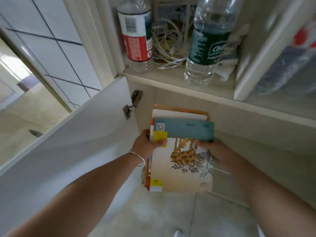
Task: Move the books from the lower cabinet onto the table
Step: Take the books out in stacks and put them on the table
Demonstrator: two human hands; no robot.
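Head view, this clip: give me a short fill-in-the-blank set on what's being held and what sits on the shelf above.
1. Both the left hand and the right hand grip one stack of ____.
2. The top cover shows a spotted ____.
3. On the shelf, white cables lie between two plastic ____.
4. The left wrist wears a thin white ____.

Missing words: books; giraffe; bottles; bracelet

Thin white bangle point(138, 157), bare forearms
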